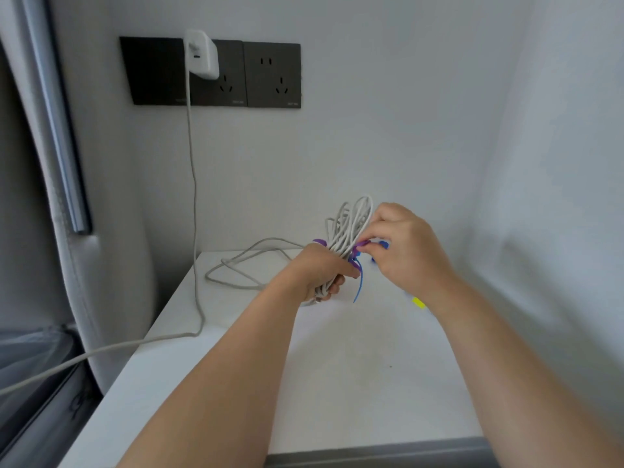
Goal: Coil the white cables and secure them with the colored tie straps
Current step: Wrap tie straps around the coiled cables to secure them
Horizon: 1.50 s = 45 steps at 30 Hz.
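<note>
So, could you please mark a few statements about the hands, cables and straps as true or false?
1. The left hand grips the coiled white cable. True.
2. The right hand is open and holds nothing. False: it pinches a purple tie strap at the coil.
3. A white charger sits in the dark wall sockets. True.
4. The yellow strap is wrapped round the coil. False: it lies on the table by the right wrist.
5. A blue strap hangs beside the coil. True.
</note>
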Available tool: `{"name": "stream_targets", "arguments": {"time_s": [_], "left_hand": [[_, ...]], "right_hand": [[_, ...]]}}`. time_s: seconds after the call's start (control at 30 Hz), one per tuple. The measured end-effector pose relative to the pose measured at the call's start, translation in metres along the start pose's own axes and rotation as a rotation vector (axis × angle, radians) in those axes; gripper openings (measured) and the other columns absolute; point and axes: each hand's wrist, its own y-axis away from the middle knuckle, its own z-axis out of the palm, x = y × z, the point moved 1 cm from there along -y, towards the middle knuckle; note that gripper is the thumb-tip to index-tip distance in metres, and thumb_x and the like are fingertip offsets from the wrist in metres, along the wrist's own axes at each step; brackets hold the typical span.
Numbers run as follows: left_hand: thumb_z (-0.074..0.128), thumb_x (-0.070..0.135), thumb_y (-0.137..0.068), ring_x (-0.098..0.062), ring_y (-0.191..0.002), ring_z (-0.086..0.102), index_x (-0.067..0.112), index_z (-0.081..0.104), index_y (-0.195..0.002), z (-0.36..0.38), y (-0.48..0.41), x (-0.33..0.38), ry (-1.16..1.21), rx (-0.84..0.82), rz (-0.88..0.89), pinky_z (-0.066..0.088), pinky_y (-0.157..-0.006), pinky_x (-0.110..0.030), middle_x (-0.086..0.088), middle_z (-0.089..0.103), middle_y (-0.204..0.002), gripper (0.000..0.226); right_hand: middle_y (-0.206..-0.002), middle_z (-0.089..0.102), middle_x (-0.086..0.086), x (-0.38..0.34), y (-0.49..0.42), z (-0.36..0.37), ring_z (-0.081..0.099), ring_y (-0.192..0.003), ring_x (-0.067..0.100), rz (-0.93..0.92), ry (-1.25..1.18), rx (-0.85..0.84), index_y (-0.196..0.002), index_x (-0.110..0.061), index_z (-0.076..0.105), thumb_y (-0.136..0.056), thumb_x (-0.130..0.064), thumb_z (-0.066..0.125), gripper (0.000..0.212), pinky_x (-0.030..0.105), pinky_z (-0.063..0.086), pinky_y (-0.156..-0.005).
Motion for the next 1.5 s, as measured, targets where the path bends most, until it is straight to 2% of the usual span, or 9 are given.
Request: {"name": "stream_targets", "arguments": {"time_s": [0.23, 0.37, 0.57, 0.67, 0.83, 0.97, 1.13, 1.3, 1.5], "left_hand": [[0.068, 0.004, -0.071, -0.019, -0.048, 0.04, 0.016, 0.034, -0.077, 0.007, -0.004, 0.0, -0.165, 0.113, 0.101, 0.034, -0.049, -0.026, -0.007, 0.046, -0.058, 0.036], [0.067, 0.014, -0.074, -0.022, -0.056, 0.045, 0.017, 0.031, -0.069, 0.011, -0.007, 0.0, -0.471, 0.215, 0.178, 0.034, -0.05, -0.024, -0.002, 0.043, -0.06, 0.036], [0.052, 0.027, -0.087, -0.029, -0.078, 0.057, 0.015, 0.035, -0.064, 0.013, -0.003, -0.001, -0.846, 0.295, 0.292, 0.036, -0.059, -0.027, 0.002, 0.041, -0.063, 0.031], [0.05, 0.028, -0.087, -0.03, -0.087, 0.06, 0.014, 0.039, -0.073, 0.016, 0.002, -0.001, -0.932, 0.277, 0.325, 0.04, -0.064, -0.028, -0.001, 0.047, -0.073, 0.023], [0.055, 0.032, -0.084, -0.031, -0.094, 0.06, 0.016, 0.042, -0.085, 0.021, 0.008, -0.002, -1.071, 0.258, 0.409, 0.04, -0.068, -0.029, -0.009, 0.062, -0.099, 0.021], [0.057, 0.037, -0.083, -0.03, -0.093, 0.06, 0.017, 0.045, -0.093, 0.021, 0.007, -0.004, -1.114, 0.256, 0.435, 0.041, -0.068, -0.029, -0.005, 0.058, -0.094, 0.025], [0.054, 0.034, -0.086, -0.03, -0.093, 0.06, 0.017, 0.042, -0.085, 0.023, 0.009, -0.001, -1.185, 0.259, 0.448, 0.04, -0.068, -0.029, -0.007, 0.059, -0.097, 0.021], [0.055, 0.03, -0.083, -0.027, -0.082, 0.057, 0.018, 0.046, -0.081, 0.022, 0.003, -0.003, -1.138, 0.241, 0.416, 0.041, -0.065, -0.028, -0.001, 0.05, -0.078, 0.015], [0.06, 0.021, -0.075, -0.024, -0.067, 0.054, 0.015, 0.045, -0.065, 0.019, -0.004, -0.003, -0.994, 0.178, 0.279, 0.038, -0.054, -0.024, 0.001, 0.05, -0.062, 0.019]], "right_hand": [[-0.074, 0.057, -0.001, -0.002, -0.002, 0.0, 0.039, -0.082, 0.013, -0.095, 0.108, 0.019, -0.064, -0.014, 0.071, -0.063, -0.009, 0.072, 0.005, 0.022, 0.025, -0.072], [-0.082, 0.064, 0.0, -0.003, -0.003, 0.002, 0.041, -0.09, 0.015, -0.115, 0.13, -0.007, -0.06, -0.013, 0.071, -0.061, -0.007, 0.068, 0.006, 0.021, 0.024, -0.078], [-0.113, 0.067, 0.005, 0.0, -0.001, 0.004, 0.045, -0.116, 0.016, -0.025, 0.035, -0.223, -0.06, -0.009, 0.066, -0.068, 0.004, 0.065, 0.015, 0.018, 0.022, -0.093], [-0.134, 0.055, 0.001, 0.003, 0.0, 0.0, 0.038, -0.132, 0.013, 0.1, -0.064, -0.378, -0.056, -0.022, 0.057, -0.073, 0.006, 0.066, 0.034, 0.013, 0.017, -0.102], [-0.125, 0.061, -0.003, 0.009, 0.0, -0.01, 0.055, -0.111, 0.004, 0.279, -0.239, -0.461, -0.054, -0.026, 0.059, -0.074, 0.004, 0.069, 0.037, 0.004, 0.036, -0.083], [-0.113, 0.067, -0.004, 0.01, 0.0, -0.009, 0.061, -0.101, 0.006, 0.357, -0.281, -0.465, -0.055, -0.02, 0.063, -0.073, 0.004, 0.069, 0.031, 0.02, 0.041, -0.086], [-0.097, 0.065, -0.01, 0.01, 0.002, -0.005, 0.064, -0.087, 0.009, 0.444, -0.306, -0.475, -0.057, -0.016, 0.064, -0.075, 0.003, 0.069, 0.026, 0.014, 0.045, -0.073], [-0.08, 0.068, -0.009, 0.009, 0.002, -0.002, 0.065, -0.08, 0.013, 0.446, -0.309, -0.385, -0.055, -0.021, 0.063, -0.074, 0.005, 0.068, 0.032, 0.021, 0.048, -0.073], [-0.074, 0.066, -0.011, 0.004, 0.003, -0.001, 0.06, -0.07, 0.002, 0.444, -0.346, -0.296, -0.056, -0.017, 0.062, -0.074, 0.007, 0.069, 0.03, 0.004, 0.039, -0.058]]}}
